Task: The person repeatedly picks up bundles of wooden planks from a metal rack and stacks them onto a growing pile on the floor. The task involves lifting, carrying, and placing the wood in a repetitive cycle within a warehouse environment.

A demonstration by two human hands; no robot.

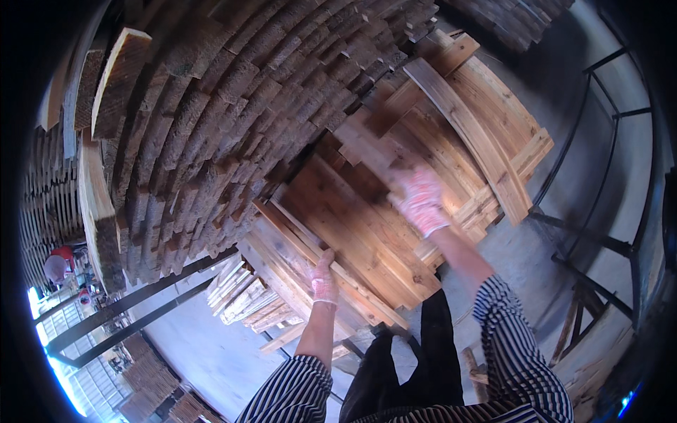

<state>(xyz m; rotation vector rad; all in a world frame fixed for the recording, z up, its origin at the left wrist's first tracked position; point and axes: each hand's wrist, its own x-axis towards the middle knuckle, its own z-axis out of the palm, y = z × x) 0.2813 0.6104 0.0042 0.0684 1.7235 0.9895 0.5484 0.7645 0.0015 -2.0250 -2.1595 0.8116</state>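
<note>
My left hand (324,278), in a pink-and-white glove, is closed on the edge of a long narrow wooden board (345,276) at the near left side of a pile of planks (360,225). Farther right and higher over the pile, my right hand (422,201), gloved the same way, is smeared by motion. Its fingers appear closed on the near end of a short wooden plank (368,146), which is blurred too and points to the far left. Beneath it lie flat, light-brown planks side by side. A long loose board (471,137) lies across the pile's right part.
A tall stack of rough-ended boards (233,106) rises at the left and back. Black metal frames stand at the right (613,113) and lower left (162,285). Below the left hand is a bundle of wood strips (250,299). Another person (60,266) is far left.
</note>
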